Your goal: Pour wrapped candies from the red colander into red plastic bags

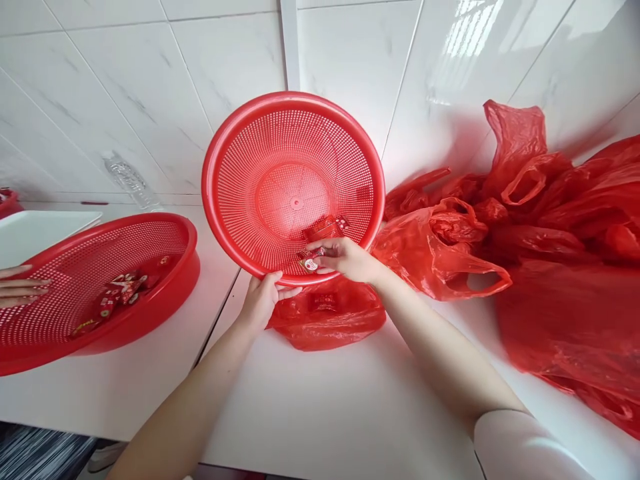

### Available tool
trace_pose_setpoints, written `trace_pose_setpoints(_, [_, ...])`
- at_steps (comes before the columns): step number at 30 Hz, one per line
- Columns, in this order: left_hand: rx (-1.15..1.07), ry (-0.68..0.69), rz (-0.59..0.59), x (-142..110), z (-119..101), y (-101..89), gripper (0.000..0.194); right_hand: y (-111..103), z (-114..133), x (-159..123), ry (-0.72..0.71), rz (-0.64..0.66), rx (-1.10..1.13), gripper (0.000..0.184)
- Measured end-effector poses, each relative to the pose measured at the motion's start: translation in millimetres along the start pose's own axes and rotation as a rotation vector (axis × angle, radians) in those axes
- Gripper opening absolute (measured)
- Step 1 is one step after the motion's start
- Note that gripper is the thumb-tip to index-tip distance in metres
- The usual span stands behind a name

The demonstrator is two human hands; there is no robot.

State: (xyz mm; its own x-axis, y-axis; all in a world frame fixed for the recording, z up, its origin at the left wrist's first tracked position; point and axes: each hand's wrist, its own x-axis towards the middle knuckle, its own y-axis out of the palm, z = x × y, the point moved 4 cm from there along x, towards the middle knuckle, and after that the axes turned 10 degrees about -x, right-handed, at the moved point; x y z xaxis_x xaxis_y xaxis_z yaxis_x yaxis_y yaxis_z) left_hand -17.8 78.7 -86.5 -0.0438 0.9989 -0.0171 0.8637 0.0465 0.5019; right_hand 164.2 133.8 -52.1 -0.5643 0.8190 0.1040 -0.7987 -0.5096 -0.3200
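A round red plastic colander (pixel 240 113) is tilted toward me above the table. With my left hand (pixel 261 300) I grip its near rim, fingers closed over the edge. My right hand (pixel 347 259) is inside the colander near the lower right wall, its fingers closed on a small red wrapped candy (pixel 310 261). More red wrapped candies (pixel 325 228) lie just beyond those fingers. Beneath the near rim sits a red plastic bag (pixel 327 327) with something red and wrapped showing inside; its opening is partly hidden by the colander.
Another red colander (pixel 175 293) with wrapped candies stands at the left, another person's hand (pixel 23 287) at its edge. Behind are a white tray (pixel 50 230) and a clear plastic bottle (pixel 129 180). Red plastic bags (pixel 550 307) are heaped at the right. A tiled wall (pixel 345 53) closes the back.
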Motion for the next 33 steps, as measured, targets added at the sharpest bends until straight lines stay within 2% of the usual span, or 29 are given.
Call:
trace_pose_setpoints(3, [-0.009, 0.013, 0.005, 2.3, -3.7, -3.7, 0.034, -5.9, -4.0, 0.4, 0.089, 0.046, 0.266, 0.032])
trace_pose_setpoints(8, [-0.024, 0.027, 0.020, 3.0, -8.8, -3.8, 0.017, -23.2, 8.3, -8.9, 0.071, 0.047, 0.196, 0.026])
trace_pose_setpoints(12, [-0.032, 0.028, 0.009, 2.7, -8.7, -3.3, 0.020, -24.7, 22.4, -18.3, -0.035, 0.185, 0.001, 0.018])
trace_pose_setpoints(14, [-0.031, 0.015, 0.005, 2.1, -6.7, -2.6, 0.025, -21.3, 26.7, -20.3, -0.079, 0.191, -0.192, 0.013])
trace_pose_setpoints(16, [-0.021, 0.004, -0.007, 0.7, -4.2, -1.4, 0.027, -19.1, 30.2, -19.4, -0.116, 0.061, -0.403, 0.007])
trace_pose_setpoints(18, [-0.005, -0.009, -0.019, -1.8, -1.3, 0.5, 0.030, -17.3, 33.9, -17.7, -0.177, -0.134, -0.563, 0.006])
trace_pose_setpoints(20, [0.019, -0.033, -0.019, -5.5, 1.8, 3.2, 0.031, -11.6, 34.3, -15.6, -0.254, -0.227, -0.654, 0.009])
trace_pose_setpoints(21, [0.035, -0.049, -0.015, -7.7, 3.4, 4.5, 0.032, -7.1, 32.2, -14.0, -0.281, -0.210, -0.688, 0.011])
trace_pose_setpoints(25, [0.095, -0.061, -0.002, -14.5, 6.3, 7.4, 0.037, 9.1, 14.9, -7.4, -0.298, -0.007, -0.794, 0.024])
trace_pose_setpoints(28, [0.113, -0.033, -0.021, -14.3, 4.7, 6.2, 0.038, 8.5, 5.8, -4.0, -0.299, 0.007, -0.755, 0.030])
trace_pose_setpoints(31, [0.095, -0.029, -0.043, -10.1, 1.3, 3.8, 0.033, -7.4, 0.4, -1.4, -0.199, -0.108, -0.596, 0.034])
trace_pose_setpoints(33, [0.077, -0.012, -0.052, -6.5, -2.4, 1.9, 0.031, -20.4, 0.0, -2.6, -0.125, -0.130, -0.429, 0.034])
